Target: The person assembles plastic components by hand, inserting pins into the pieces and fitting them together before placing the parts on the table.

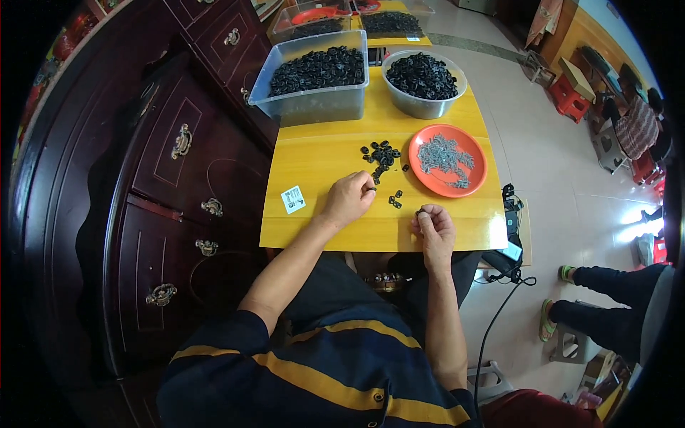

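Note:
My left hand (348, 200) rests low over the yellow table, its thumb and forefinger closed on a small black plastic part (372, 189). Near the table's front edge, my right hand (436, 225) pinches another small dark piece, mostly hidden by the fingertips. Between the hands lie a few small black parts (395, 200), oval with a hole. A loose pile of the same black parts (382, 155) sits just beyond my left hand. An orange-red plate (477, 138) past my right hand carries many small silvery metal pieces (444, 157).
A clear bin (314, 110) and a round tub (419, 108), both heaped with black parts, stand at the table's far side. A white label (292, 200) lies on the left. Dark drawers (171, 143) border the left side. At right, another person's legs (606, 303) show.

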{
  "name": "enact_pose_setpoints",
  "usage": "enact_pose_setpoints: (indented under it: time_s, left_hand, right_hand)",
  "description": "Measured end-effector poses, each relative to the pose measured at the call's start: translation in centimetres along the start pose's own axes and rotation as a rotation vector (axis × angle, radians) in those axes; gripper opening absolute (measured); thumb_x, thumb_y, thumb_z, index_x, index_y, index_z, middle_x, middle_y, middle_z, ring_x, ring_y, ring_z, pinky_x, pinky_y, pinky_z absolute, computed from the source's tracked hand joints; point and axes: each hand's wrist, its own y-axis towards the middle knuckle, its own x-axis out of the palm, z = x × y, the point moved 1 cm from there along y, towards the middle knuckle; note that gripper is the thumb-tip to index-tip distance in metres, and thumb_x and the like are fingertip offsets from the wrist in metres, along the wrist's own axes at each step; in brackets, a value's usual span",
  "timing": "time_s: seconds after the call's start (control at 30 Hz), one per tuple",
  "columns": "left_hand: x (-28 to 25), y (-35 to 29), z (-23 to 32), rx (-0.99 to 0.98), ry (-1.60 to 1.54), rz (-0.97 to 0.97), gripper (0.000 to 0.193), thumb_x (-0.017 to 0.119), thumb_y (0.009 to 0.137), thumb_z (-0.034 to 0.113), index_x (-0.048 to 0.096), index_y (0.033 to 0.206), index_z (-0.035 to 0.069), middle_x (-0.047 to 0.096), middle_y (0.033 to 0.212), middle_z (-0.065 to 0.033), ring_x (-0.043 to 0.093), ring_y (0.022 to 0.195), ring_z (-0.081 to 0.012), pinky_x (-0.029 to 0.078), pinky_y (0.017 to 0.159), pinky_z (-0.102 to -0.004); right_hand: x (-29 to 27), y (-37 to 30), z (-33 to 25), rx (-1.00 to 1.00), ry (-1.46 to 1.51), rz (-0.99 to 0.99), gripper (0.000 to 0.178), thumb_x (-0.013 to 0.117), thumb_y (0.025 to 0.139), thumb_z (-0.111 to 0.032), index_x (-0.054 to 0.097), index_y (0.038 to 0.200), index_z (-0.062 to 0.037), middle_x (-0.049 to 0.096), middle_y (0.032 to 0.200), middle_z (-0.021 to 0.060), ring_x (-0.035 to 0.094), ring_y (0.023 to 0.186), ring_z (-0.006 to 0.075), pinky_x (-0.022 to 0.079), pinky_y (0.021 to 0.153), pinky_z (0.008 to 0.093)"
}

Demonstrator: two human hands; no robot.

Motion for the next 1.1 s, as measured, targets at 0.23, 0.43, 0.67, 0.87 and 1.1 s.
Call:
enact_pose_setpoints:
  time_s: [0.23,0.43,0.67,0.87,1.1]
  left_hand:
    - [2.2,-2.3,3.3,-0.046,-0.501,-0.021,0.018,0.062,0.085,-0.001,0.063,0.103,0.002,0.057,0.072,-0.0017,0.053,0.062,-0.0067,0.047,0.059,-0.0244]
    - [3.6,-3.7,2.6,-0.066,-0.662,-0.106,0.022,0.064,0.089,-0.001,0.064,0.111,0.001,0.059,0.083,0.0062,0.051,0.069,0.001,0.046,0.064,-0.017]
    - [3.3,-4.2,2.4,-0.103,-0.688,-0.119,0.027,0.068,0.087,-0.001,0.065,0.113,0.0,0.059,0.085,0.0059,0.053,0.072,0.0005,0.047,0.067,-0.017]
    - [4.0,-4.0,2.0,-0.077,-0.645,-0.143,0.026,0.069,0.087,0.0,0.065,0.113,0.0,0.061,0.086,0.0045,0.055,0.073,-0.0008,0.048,0.069,-0.0182]
    - [3.8,-4.1,1.9,-0.121,-0.753,-0.075,0.012,0.064,0.094,0.008,0.067,0.101,-0.001,0.063,0.078,0.0022,0.057,0.069,-0.0035,0.049,0.064,-0.0203]
  right_hand:
    - [0.0,0.1,-0.5,0.006,-0.013,0.001,0.009,0.06,0.096,-0.006,0.058,0.105,-0.005,0.061,0.086,-0.0002,0.06,0.073,0.008,0.047,0.065,0.0215]
    - [1.1,-1.0,-1.4,0.05,-0.024,-0.004,0.011,0.059,0.095,-0.004,0.058,0.105,-0.0017,0.06,0.083,0.0007,0.057,0.071,0.0082,0.047,0.065,0.0233]
    - [1.2,-1.2,0.1,0.071,-0.028,-0.06,0.011,0.059,0.095,-0.004,0.059,0.105,-0.0018,0.06,0.082,0.0001,0.056,0.069,0.0076,0.047,0.064,0.0226]
    - [0.7,-1.0,0.1,0.061,-0.034,-0.073,0.011,0.06,0.095,-0.006,0.059,0.105,-0.0032,0.061,0.082,-0.0005,0.057,0.069,0.0075,0.048,0.063,0.0221]
    - [0.6,-1.0,0.8,0.103,-0.027,-0.08,0.012,0.059,0.097,-0.01,0.058,0.107,-0.0052,0.062,0.088,-0.0002,0.061,0.074,0.0085,0.05,0.066,0.0225]
